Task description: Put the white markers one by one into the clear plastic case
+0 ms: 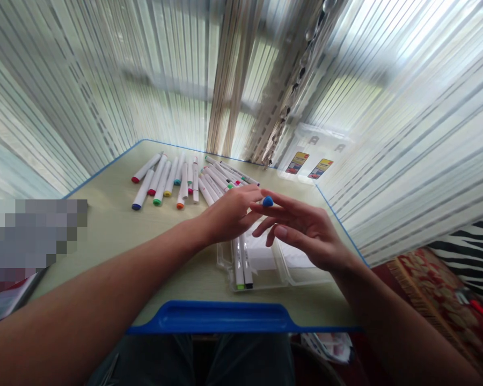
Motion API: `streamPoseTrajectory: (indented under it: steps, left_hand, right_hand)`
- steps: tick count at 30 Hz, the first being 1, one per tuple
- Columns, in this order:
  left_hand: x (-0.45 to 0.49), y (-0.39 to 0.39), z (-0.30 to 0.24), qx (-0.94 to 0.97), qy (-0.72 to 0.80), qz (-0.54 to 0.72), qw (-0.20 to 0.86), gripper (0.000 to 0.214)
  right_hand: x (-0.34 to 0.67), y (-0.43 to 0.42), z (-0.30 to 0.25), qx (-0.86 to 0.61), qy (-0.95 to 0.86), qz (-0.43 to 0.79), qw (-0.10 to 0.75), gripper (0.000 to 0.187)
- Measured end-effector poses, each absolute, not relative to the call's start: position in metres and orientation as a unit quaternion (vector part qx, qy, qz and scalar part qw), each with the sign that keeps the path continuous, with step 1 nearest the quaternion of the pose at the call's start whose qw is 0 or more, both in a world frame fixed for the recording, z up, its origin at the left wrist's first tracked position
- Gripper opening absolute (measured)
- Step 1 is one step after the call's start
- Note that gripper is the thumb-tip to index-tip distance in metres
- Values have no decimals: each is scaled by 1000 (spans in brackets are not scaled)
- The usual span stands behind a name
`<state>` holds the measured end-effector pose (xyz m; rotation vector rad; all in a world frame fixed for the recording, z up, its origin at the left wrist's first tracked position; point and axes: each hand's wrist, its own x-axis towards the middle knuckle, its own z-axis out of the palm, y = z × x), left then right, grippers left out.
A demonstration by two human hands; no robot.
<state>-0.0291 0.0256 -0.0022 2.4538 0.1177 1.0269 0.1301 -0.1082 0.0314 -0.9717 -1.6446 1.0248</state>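
Observation:
My left hand point(229, 214) and my right hand point(306, 228) meet above a clear plastic case point(265, 281) on a pale wooden desk point(112, 225). Between their fingertips is a marker with a blue cap point(268, 201); only the cap shows, pinched where the two hands touch. Two white markers point(241, 265) lie side by side in the left part of the case, one green-ended, one black-ended. Beyond the hands several white markers with coloured caps point(177, 179) lie spread on the desk.
The desk has a blue rim and a blue tray point(225, 317) at its near edge. Striped curtains hang behind and to both sides. A plastic box with yellow labels point(312, 161) sits at the far right. A red patterned rug point(426, 289) lies to the right.

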Motion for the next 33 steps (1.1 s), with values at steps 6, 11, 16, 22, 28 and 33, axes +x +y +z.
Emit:
streamPoseTrajectory:
  steps: [6,11,16,22,28,33]
  left_hand:
    - [-30,26,-1,893,41,374,246,16]
    - [-30,26,-1,897,54,359,251,19]
    - [-31,25,-1,898,58,353,255,19]
    - [-32,24,2,898,80,353,250,19]
    - [-34,23,8,882,144,380,241,24]
    - [-36,25,12,847,220,392,286,30]
  right_hand:
    - [130,-107,30,-369,-682,422,470,56]
    - [131,-106,29,-363,-680,426,472,56]
    - [130,-107,31,-368,-678,426,472,56]
    - [131,-106,31,-368,-651,446,491,47]
    - [134,-101,30,-400,-575,418,579,21]
    - [134,-97,30,-462,-534,380,598,14]
